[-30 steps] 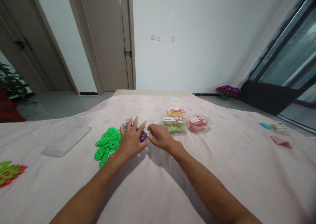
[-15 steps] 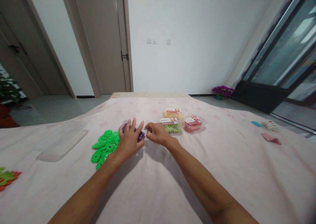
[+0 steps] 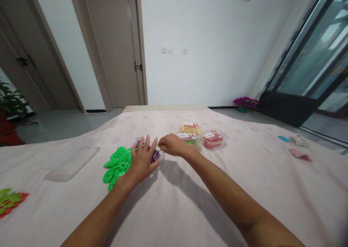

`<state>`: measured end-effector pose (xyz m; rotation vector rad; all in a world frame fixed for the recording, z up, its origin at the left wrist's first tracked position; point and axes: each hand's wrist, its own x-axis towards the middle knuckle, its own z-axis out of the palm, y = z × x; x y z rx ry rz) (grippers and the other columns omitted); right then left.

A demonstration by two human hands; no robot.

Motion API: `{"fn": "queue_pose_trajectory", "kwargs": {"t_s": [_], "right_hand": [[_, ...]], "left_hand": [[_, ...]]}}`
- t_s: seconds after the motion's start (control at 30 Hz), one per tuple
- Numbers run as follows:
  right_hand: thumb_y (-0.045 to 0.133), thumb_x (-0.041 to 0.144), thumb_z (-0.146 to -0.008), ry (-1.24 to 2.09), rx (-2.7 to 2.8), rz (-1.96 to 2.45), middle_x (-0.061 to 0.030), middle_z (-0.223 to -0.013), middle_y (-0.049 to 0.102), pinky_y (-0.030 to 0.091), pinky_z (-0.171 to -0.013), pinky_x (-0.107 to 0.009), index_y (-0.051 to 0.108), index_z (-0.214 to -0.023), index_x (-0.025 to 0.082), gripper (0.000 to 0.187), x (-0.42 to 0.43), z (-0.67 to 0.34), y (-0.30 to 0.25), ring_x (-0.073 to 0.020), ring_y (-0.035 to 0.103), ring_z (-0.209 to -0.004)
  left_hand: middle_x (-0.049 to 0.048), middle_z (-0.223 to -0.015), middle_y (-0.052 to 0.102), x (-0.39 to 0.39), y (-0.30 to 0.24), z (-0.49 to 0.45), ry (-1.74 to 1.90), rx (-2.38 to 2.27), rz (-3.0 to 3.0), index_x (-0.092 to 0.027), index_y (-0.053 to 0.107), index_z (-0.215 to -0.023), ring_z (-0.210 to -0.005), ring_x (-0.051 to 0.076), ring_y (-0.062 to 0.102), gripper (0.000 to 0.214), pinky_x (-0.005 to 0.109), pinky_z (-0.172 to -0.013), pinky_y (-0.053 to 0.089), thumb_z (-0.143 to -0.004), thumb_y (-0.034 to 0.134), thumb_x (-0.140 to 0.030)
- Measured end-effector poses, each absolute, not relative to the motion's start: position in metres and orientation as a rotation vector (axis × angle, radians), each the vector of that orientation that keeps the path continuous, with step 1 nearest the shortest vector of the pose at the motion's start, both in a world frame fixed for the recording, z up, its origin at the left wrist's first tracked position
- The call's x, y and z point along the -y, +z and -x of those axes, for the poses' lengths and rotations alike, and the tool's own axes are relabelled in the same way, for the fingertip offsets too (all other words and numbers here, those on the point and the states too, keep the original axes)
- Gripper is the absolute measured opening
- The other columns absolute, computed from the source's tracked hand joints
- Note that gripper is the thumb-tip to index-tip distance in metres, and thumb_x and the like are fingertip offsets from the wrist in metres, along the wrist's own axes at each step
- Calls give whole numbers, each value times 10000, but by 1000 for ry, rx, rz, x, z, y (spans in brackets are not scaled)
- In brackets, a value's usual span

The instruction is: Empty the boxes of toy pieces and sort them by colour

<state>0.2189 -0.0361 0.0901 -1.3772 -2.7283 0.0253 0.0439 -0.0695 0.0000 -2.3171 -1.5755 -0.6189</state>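
Observation:
My left hand (image 3: 144, 158) rests spread over a small clear plastic box (image 3: 162, 158) of purple pieces (image 3: 156, 155), covering much of it. At the box's right edge my right hand (image 3: 171, 144) is closed in a pinch, its fingertips partly hidden by the knuckles. Left of the box lies a loose pile of green notched discs (image 3: 116, 166), partly behind my left wrist. Just beyond my right hand stands a labelled clear box of green pieces (image 3: 191, 139).
A labelled box of yellow pieces (image 3: 191, 127) and one of red pieces (image 3: 213, 139) stand close by. An oblong clear container (image 3: 72, 160) lies left, red and green pieces (image 3: 12, 202) nearer me. At right are a pink cloth (image 3: 300, 155) and a white packet (image 3: 299, 140).
My view has tilted up slightly. My right hand has turned a little, its knuckles now higher, still at the box's right edge. My left hand stays spread over the box.

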Motion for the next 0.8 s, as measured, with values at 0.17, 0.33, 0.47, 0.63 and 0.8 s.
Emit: {"fn": "queue_pose_trajectory", "kwargs": {"t_s": [0.17,0.33,0.47,0.63,0.8], "right_hand": [[565,204,-873,-112,2780,1422,-172,-1033,768,479,-779,-274,767,-1047,142,274,39,-203,92,-254,725,-964],[546,243,-874,-152,2766,1407,-185,-998,768,495,-752,-299,761,-1042,126,297,38,-198,86,-275,733,-919],[544,276,-878,-70,2720,1411,-171,-956,776,476,-719,-287,784,-946,142,283,32,-203,84,-258,731,-871],[570,248,-838,36,2621,1460,-151,-931,785,445,-672,-275,796,-891,150,252,25,-206,84,-246,725,-843],[583,237,-810,255,2538,1529,-94,-742,771,431,-619,-231,795,-806,150,229,24,-208,88,-194,714,-726]], "left_hand": [[174,-1652,298,74,-4,-43,-650,1581,2289,-233,364,-1574,-1509,396,250,774,585,-1141,238,-847,618,-318],[177,-1661,273,76,-6,-42,-662,1587,2294,-219,356,-1576,-1520,389,227,774,588,-1152,222,-848,606,-305],[177,-1664,263,76,-5,-43,-670,1578,2291,-231,359,-1576,-1517,394,234,774,593,-1151,220,-846,606,-300],[183,-1644,311,73,-3,-47,-674,1584,2281,-248,379,-1568,-1501,403,267,741,604,-1139,232,-862,598,-305],[175,-1634,336,73,-2,-48,-664,1577,2282,-274,398,-1558,-1492,395,288,714,600,-1133,248,-875,603,-308]]}}
